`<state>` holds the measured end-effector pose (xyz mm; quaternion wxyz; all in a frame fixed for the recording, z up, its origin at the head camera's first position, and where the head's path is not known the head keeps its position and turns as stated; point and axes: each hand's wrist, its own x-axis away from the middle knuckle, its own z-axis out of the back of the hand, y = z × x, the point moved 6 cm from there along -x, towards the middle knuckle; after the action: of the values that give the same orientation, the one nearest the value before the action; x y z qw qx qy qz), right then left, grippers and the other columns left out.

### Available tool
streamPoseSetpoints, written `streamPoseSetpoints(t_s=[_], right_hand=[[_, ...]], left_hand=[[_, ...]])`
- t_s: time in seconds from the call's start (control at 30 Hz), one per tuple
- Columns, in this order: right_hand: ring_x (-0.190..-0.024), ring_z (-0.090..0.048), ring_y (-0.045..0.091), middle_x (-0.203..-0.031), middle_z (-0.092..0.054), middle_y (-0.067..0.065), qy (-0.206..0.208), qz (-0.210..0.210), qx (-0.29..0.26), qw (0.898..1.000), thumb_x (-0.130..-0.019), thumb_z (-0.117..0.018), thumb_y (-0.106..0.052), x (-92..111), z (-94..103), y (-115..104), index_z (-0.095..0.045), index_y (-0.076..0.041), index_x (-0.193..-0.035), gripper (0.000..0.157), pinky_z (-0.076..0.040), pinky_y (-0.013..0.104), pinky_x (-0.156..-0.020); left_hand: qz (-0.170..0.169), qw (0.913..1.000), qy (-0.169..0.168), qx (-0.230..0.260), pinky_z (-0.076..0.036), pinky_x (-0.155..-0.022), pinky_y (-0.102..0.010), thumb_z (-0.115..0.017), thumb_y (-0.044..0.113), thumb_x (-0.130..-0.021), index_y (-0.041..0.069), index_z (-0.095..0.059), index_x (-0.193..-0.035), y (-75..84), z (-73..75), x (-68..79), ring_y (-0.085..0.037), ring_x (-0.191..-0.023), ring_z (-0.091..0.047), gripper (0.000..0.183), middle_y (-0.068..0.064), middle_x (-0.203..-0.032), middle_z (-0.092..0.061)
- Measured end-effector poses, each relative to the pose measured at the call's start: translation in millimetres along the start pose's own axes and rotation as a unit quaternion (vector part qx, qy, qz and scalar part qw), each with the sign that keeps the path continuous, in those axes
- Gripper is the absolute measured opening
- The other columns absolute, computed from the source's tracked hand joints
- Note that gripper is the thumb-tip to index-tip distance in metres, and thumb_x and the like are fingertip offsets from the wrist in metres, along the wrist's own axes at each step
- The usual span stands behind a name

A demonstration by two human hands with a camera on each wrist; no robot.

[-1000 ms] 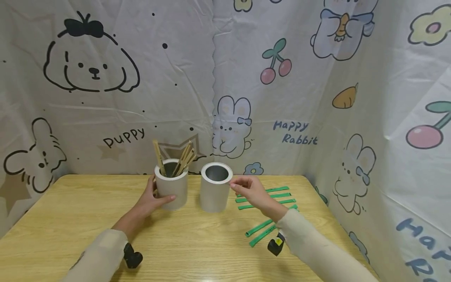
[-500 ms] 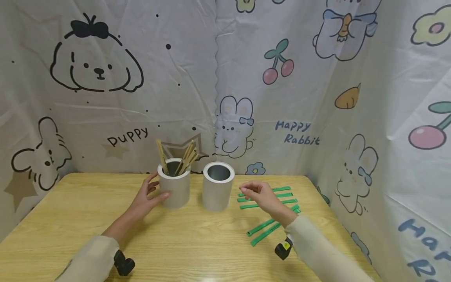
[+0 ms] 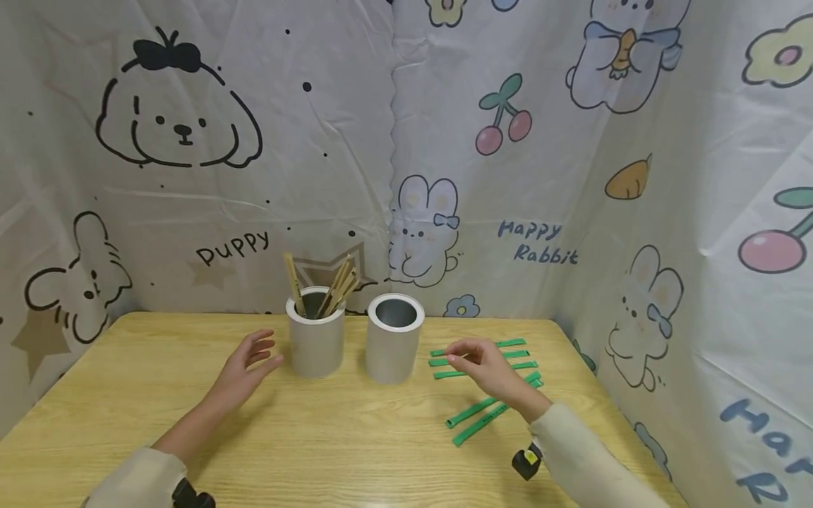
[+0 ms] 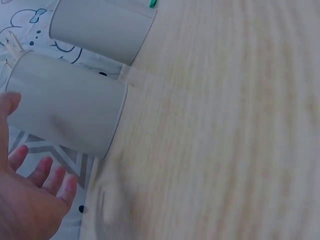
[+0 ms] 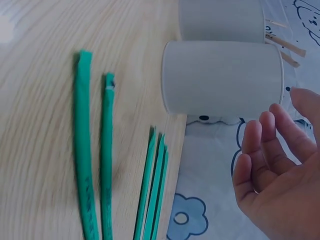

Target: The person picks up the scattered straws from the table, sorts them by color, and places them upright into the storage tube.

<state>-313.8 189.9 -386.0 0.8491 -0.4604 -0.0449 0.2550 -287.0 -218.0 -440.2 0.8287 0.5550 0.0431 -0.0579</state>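
Note:
Two light grey cylindrical holders with white rims stand upright side by side at the back of the table. The left holder (image 3: 316,351) has several thin tan sticks (image 3: 339,286) leaning inside it. Just left of it, apart from its wall, is my left hand (image 3: 244,367), fingers relaxed and nothing in them. Only the grey interior shows in the right holder (image 3: 392,353). My right hand (image 3: 488,368) hovers over several slim green strips (image 3: 485,423) with dark printing, its fingers loosely curved. In the right wrist view the right hand (image 5: 280,170) holds nothing.
A wooden table (image 3: 317,451) bears everything. Behind and to the right hangs a white cloth (image 3: 305,183) with cartoon drawings, close to the table's back edge. A black wrist camera (image 3: 527,462) hangs below the right sleeve, near the green strips.
My left hand has let go of the left holder and moved left and toward me. My right hand has drawn away from the right holder's rim, rightward over the green strips.

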Motion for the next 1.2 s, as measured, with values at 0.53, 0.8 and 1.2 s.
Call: streamPoseSetpoints(t_s=[0.53, 0.8, 1.2], right_hand=[[-0.086, -0.059, 0.007, -0.106, -0.072, 0.007, -0.005, 0.003, 0.118, 0.993, -0.101, -0.062, -0.021, 19.8, 4.7, 19.2, -0.072, -0.005, -0.112, 0.022, -0.051, 0.026, -0.074], [-0.085, -0.057, 0.007, -0.103, -0.072, 0.004, 0.002, -0.009, 0.139, 0.990, -0.101, -0.062, -0.023, 26.8, 13.9, 24.7, -0.071, -0.005, -0.112, 0.023, -0.050, 0.025, -0.074], [-0.084, -0.056, 0.006, -0.103, -0.070, 0.006, -0.004, -0.007, 0.158, 0.987, -0.101, -0.062, -0.018, 37.9, 26.0, 43.7, -0.071, -0.001, -0.110, 0.022, -0.050, 0.024, -0.072]], left_hand=[[-0.044, 0.9990, 0.005, -0.009, -0.051, -0.092, -0.019, -0.055, 0.014, -0.104, -0.002, -0.038, -0.149, 16.4, -5.8, 25.8, -0.035, -0.128, -0.056, 0.050, -0.030, -0.145, -0.049], [-0.051, 0.9986, -0.012, 0.003, -0.053, -0.097, -0.034, -0.056, 0.015, -0.104, -0.005, -0.037, -0.148, 24.6, -18.0, 24.2, -0.049, -0.131, -0.049, 0.052, -0.032, -0.145, -0.048], [-0.062, 0.9964, -0.037, 0.044, -0.050, -0.090, -0.017, -0.059, 0.012, -0.101, -0.005, -0.043, -0.144, 31.4, -47.0, 18.9, -0.046, -0.129, -0.051, 0.048, -0.029, -0.141, -0.051]])
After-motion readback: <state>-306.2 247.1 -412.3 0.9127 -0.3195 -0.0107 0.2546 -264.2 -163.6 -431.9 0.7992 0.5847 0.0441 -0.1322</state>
